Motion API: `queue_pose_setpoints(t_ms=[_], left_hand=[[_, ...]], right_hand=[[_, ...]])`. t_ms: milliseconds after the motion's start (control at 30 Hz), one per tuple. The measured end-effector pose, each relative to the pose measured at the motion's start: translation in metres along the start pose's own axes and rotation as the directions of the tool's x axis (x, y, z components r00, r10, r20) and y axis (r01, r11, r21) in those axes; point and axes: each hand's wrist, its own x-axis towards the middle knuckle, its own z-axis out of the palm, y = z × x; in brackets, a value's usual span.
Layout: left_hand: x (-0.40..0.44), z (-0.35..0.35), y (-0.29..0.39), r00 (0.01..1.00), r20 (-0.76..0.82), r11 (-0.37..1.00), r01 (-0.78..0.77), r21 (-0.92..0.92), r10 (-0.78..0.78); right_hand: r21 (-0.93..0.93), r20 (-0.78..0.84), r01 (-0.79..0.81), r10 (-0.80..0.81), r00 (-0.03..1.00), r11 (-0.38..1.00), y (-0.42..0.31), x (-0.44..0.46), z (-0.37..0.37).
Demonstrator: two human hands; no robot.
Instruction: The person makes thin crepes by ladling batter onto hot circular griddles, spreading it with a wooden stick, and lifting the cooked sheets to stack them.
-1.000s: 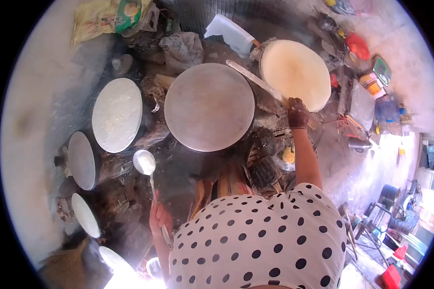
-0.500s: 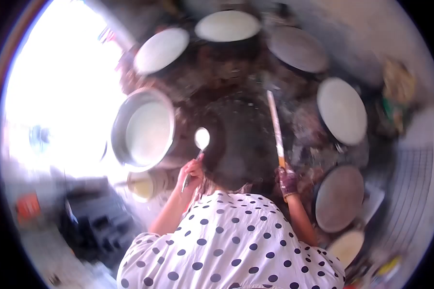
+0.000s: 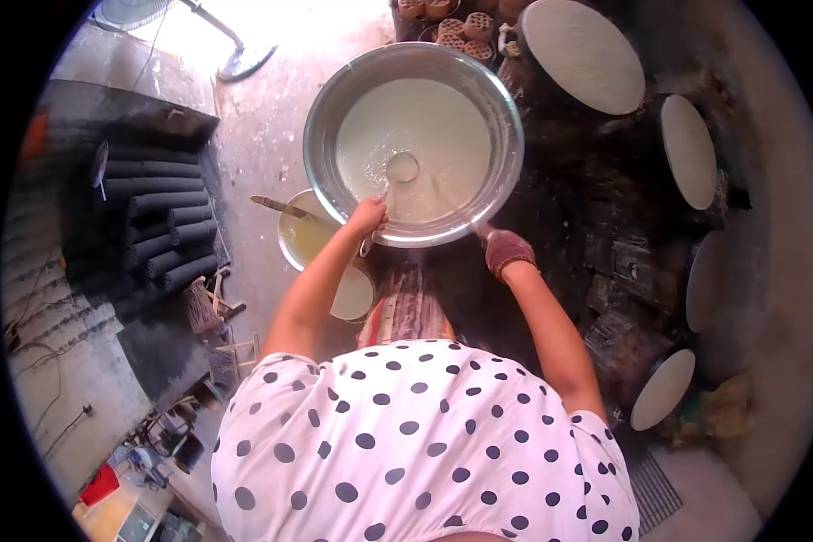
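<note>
A large metal basin (image 3: 320, 144) of white, milky liquid (image 3: 425, 113) stands in front of me. My left hand (image 3: 369, 217) is at its near rim, fingers wrapped round the handle of a ladle (image 3: 403, 167), whose round bowl lies at the liquid's surface. My right hand (image 3: 510, 252), in a dark maroon glove, is closed at the basin's near right rim. From it a pale, thin stick (image 3: 452, 200) seems to reach over the liquid, blurred and hard to make out. Left of the basin, partly under my left forearm, is a bowl (image 3: 291, 253) of yellowish liquid with a brown-handled tool (image 3: 278, 206) across it.
Several round, pale-topped pans (image 3: 583, 56) curve along the dark stoves at right. Black cylinders (image 3: 176, 212) are stacked at left. Perforated briquettes (image 3: 465, 34) lie beyond the basin, a standing fan (image 3: 244, 61) at upper left. A pale round container (image 3: 352, 294) sits below the bowl.
My view has turned left, so the basin is now in front of me. The ladle has gone from the air into the basin. My gloved hand has come to the basin's rim.
</note>
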Motion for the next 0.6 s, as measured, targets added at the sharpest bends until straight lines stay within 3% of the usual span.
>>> queue_pose_setpoints(t_ms=[33, 67, 100, 133, 167, 233, 300, 333, 367, 400, 433, 467, 500, 533, 567, 600], left_hand=[[0.007, -0.003, -0.001, 1.000, 0.004, 1.000, 0.016, -0.013, -0.016], [0.006, -0.014, 0.004, 1.000, -0.012, 0.981, -0.004, 0.193, 0.007], [0.009, -0.014, 0.008, 0.999, -0.018, 0.922, -0.026, 0.387, 0.036], [0.009, -0.012, 0.008, 1.000, -0.016, 0.929, -0.018, 0.369, 0.026], [0.006, -0.010, 0.009, 0.997, -0.023, 0.876, -0.048, 0.479, 0.067], [0.018, -0.009, 0.002, 0.993, -0.022, 0.807, -0.078, 0.585, 0.112], [0.032, -0.005, -0.027, 0.913, 0.030, 0.610, -0.296, 0.735, 0.408], [0.034, 0.002, -0.032, 0.962, 0.028, 0.804, -0.242, 0.543, 0.271], [0.037, 0.014, -0.032, 0.962, 0.028, 0.803, -0.241, 0.545, 0.270], [0.039, 0.025, -0.032, 0.997, 0.080, 0.985, -0.035, 0.169, 0.022], [0.042, 0.034, -0.028, 0.958, 0.224, 0.952, 0.227, -0.204, -0.181], [0.035, 0.044, -0.016, 0.960, 0.224, 0.957, 0.215, -0.194, -0.170], [0.016, 0.052, 0.002, 0.958, 0.248, 0.867, 0.242, -0.436, -0.143], [-0.003, 0.055, 0.025, 0.958, 0.266, 0.718, 0.260, -0.646, -0.107], [-0.022, 0.053, 0.056, 0.960, 0.265, 0.734, 0.243, -0.634, -0.089], [-0.046, 0.053, 0.090, 0.972, 0.232, 0.774, 0.121, -0.621, 0.035]], right_hand=[[-0.095, 0.088, 0.147, -0.139, 0.986, 0.984, -0.009, -0.017, -0.010], [-0.171, 0.187, 0.303, -0.271, 0.944, 0.937, -0.030, -0.035, -0.018], [-0.185, 0.198, 0.301, -0.264, 0.944, 0.936, -0.031, -0.035, -0.015], [-0.137, 0.096, 0.200, -0.188, 0.977, 0.970, -0.027, -0.035, -0.011], [-0.075, -0.007, 0.102, -0.103, 0.995, 0.992, -0.022, -0.033, -0.005], [-0.150, 0.056, 0.101, -0.093, 0.994, 0.984, -0.008, -0.022, 0.010], [0.301, 0.056, 0.164, -0.189, 0.980, 0.940, -0.005, -0.033, 0.016], [0.313, -0.020, 0.201, -0.206, 0.978, 0.928, 0.012, -0.025, 0.039], [0.319, -0.096, 0.240, -0.221, 0.971, 0.917, 0.030, -0.016, 0.063], [0.403, 0.032, 0.086, -0.108, 0.994, 0.911, 0.018, -0.021, 0.070], [0.571, 0.192, -0.131, 0.024, 0.981, 0.810, 0.011, -0.031, 0.071], [0.670, 0.343, -0.356, 0.154, 0.927, 0.652, -0.015, -0.050, 0.059], [0.682, 0.330, -0.345, 0.149, 0.932, 0.645, -0.025, -0.063, 0.048], [0.769, 0.298, -0.290, 0.081, 0.951, 0.570, -0.032, -0.072, 0.040], [0.845, 0.254, -0.228, 0.012, 0.967, 0.483, -0.037, -0.077, 0.036], [0.869, 0.086, -0.033, -0.087, 0.993, 0.494, -0.041, -0.072, 0.037]])
